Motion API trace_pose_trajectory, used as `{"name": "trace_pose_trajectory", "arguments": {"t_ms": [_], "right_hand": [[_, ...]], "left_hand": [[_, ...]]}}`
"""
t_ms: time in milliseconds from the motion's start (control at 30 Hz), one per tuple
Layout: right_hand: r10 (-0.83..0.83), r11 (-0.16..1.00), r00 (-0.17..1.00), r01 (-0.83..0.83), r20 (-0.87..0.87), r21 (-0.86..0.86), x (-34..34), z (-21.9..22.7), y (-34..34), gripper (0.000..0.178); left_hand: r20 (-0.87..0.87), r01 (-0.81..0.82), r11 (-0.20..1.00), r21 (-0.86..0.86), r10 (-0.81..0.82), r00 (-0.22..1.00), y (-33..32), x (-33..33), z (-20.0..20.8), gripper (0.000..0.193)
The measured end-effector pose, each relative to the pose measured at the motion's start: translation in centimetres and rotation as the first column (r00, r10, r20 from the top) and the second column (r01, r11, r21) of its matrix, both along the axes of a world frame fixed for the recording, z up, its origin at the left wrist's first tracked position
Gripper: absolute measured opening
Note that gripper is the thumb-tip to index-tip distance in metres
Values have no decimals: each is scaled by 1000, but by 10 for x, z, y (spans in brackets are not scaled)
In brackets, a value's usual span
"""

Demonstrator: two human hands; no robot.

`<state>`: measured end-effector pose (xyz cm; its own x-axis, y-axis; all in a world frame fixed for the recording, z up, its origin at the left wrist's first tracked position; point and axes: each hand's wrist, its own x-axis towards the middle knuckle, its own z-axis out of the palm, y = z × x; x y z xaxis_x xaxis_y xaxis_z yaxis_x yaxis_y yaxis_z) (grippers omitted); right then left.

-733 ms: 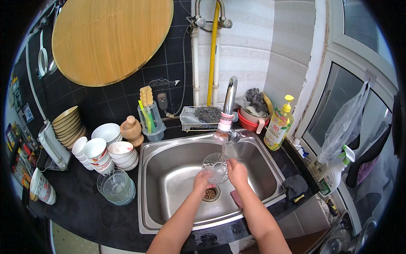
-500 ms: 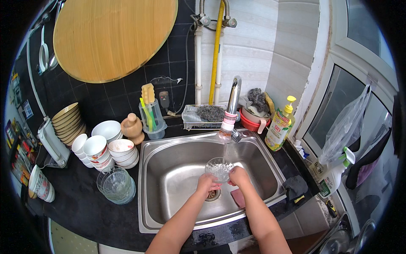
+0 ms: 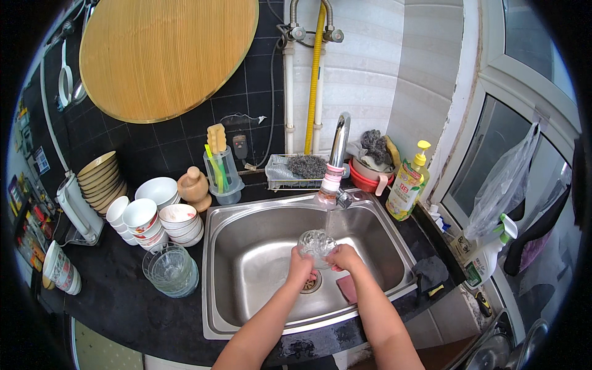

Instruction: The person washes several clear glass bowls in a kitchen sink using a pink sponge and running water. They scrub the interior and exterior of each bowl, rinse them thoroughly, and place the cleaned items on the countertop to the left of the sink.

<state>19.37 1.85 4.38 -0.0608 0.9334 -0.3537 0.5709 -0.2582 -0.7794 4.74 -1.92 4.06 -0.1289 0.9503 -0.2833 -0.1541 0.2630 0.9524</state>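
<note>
Over the steel sink (image 3: 246, 259) I hold a clear glass bowl (image 3: 317, 244) between both hands. My left hand (image 3: 300, 269) grips its left side, and my right hand (image 3: 346, 258) is closed on its right side. Water runs from the faucet (image 3: 339, 145), whose pink-banded spout (image 3: 332, 180) is just above the bowl. Below my hands is the drain (image 3: 312, 285). A pink cloth or sponge (image 3: 347, 288) lies in the sink beside my right wrist.
Left of the sink stand stacked clear glass bowls (image 3: 171, 271), white bowls (image 3: 180, 225), tan bowls (image 3: 102, 182) and a wooden mortar (image 3: 194, 188). A yellow-capped soap bottle (image 3: 407, 185) and a dark cloth (image 3: 430, 274) are on the right. Behind is a rack (image 3: 296, 171) with a scourer.
The glass bowl has tilted and shifted slightly left in my hands. My left hand has turned further up around its side. Water keeps running.
</note>
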Motion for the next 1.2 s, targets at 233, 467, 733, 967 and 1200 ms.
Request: {"name": "trace_pose_trajectory", "arguments": {"t_ms": [233,467,733,967,1200], "right_hand": [[-96,984,984,116,-152,133,1,10,-2,26],[-160,978,983,145,-90,-152,10,2,3,22],[-75,996,955,56,-288,-74,7,12,-2,20],[-241,964,668,250,-704,-93,9,3,7,19],[-278,899,463,434,-842,-58,12,0,13,19]], "left_hand": [[448,323,921,-216,-201,871,23,-29,-40,45],[307,315,910,-269,-229,924,19,-14,-31,38],[-547,245,864,440,42,836,2,-13,3,48],[-409,241,736,632,53,911,-5,-5,23,47],[-464,348,625,699,27,885,-9,2,31,48]]}}
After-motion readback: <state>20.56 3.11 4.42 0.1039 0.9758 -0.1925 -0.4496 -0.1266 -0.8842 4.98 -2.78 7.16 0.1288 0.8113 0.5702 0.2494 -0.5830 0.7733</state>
